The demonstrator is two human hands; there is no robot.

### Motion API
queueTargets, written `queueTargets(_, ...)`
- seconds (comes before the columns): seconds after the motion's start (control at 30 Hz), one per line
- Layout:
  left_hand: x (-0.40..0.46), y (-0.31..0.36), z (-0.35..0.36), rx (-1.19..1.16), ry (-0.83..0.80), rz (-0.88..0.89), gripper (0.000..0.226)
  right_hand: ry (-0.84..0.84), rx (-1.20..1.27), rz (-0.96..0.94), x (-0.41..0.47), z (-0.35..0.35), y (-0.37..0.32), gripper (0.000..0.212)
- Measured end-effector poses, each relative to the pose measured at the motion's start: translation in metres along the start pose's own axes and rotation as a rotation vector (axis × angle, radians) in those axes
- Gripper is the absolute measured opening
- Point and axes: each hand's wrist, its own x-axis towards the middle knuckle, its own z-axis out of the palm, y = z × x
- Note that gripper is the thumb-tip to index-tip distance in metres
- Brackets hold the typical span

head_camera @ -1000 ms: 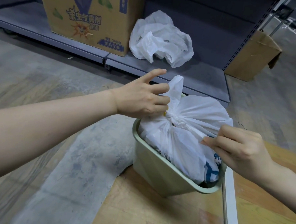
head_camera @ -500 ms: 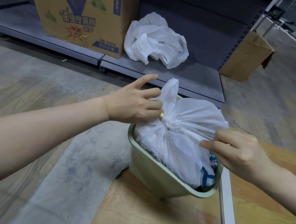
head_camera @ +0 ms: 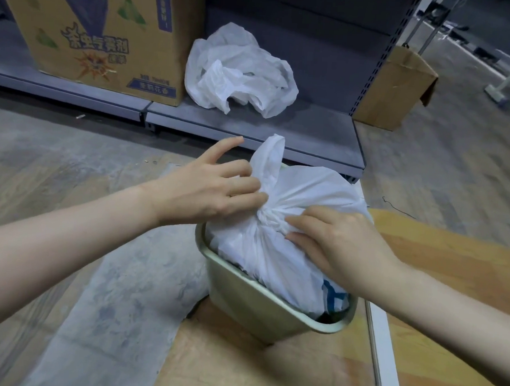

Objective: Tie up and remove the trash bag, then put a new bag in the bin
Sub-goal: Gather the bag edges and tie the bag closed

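Note:
A full white trash bag (head_camera: 304,193) sits in a pale green bin (head_camera: 250,306) on the floor, its top gathered into a knot (head_camera: 271,217). One loose bag ear (head_camera: 269,158) stands up behind the knot. My left hand (head_camera: 209,187) pinches the bag just left of the knot, index finger raised. My right hand (head_camera: 337,242) lies on the bag right of the knot, fingertips pressing the gathered plastic. A crumpled spare white bag (head_camera: 240,72) rests on the low grey shelf (head_camera: 311,127) behind the bin.
A large printed cardboard box (head_camera: 102,34) stands on the shelf at left. A smaller brown box (head_camera: 394,88) leans by the shelf's right end. A white strip (head_camera: 381,349) runs along the wooden floor right of the bin.
My right hand has let go of the stretched bag ear and moved in to the knot. The left hand stays at the knot's left side. The view has shifted slightly.

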Motion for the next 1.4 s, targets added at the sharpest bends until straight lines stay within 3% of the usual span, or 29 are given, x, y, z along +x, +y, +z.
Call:
queueTargets(0.13,0.001,0.001,-0.001,0.031,-0.002,-0.008,0.025,0.002,0.015,0.029,0.008,0.001,0.000,0.035)
queueTargets(0.23,0.000,0.002,-0.002,0.098,0.014,-0.027,0.023,-0.029,-0.096,-0.020,0.010,-0.001,-0.001,0.011)
queueTargets(0.4,0.001,0.005,-0.001,0.148,0.076,-0.028,0.022,-0.091,-0.212,-0.052,0.012,-0.006,0.001,0.032)
queueTargets(1.1,0.002,-0.001,-0.002,0.117,0.099,-0.016,0.022,-0.049,-0.108,-0.091,0.008,-0.002,0.004,0.030)
queueTargets(1.4,0.000,0.003,-0.003,0.110,0.074,-0.043,0.023,-0.020,-0.220,-0.078,0.004,-0.001,0.002,0.029)
